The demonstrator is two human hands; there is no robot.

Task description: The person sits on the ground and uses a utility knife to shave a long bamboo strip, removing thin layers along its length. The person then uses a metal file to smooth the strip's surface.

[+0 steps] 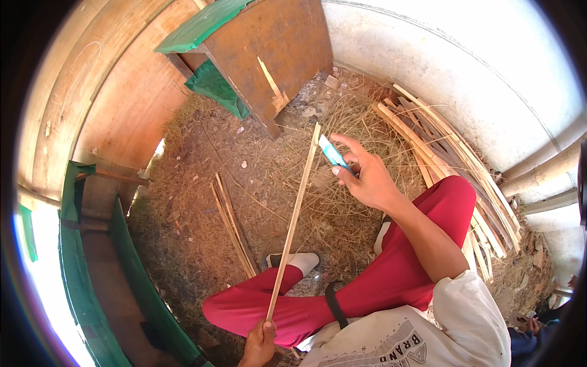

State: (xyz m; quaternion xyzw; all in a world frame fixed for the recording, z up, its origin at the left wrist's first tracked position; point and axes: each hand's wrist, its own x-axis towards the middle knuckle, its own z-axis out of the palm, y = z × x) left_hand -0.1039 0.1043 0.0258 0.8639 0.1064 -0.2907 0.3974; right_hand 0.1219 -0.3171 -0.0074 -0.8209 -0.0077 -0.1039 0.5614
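My left hand (260, 344), at the lower edge, is closed around the near end of a long, thin bamboo strip (293, 226). The strip slants up and away from me, and its far tip looks slightly split. In my right hand (374, 180) is a light blue utility knife (333, 153), with the thumb and fingers wrapped about its body. Its pale front end points at the strip's far end, very close beside it; whether they touch I cannot tell.
Several bamboo strips (452, 153) lie piled along the white wall at right. A few loose strips (231, 226) rest on the littered ground left of my foot. Ahead stands a brown wooden box (275, 49) with green covering. A green-edged bench (122, 257) is at left; part of another person (532, 336) shows lower right.
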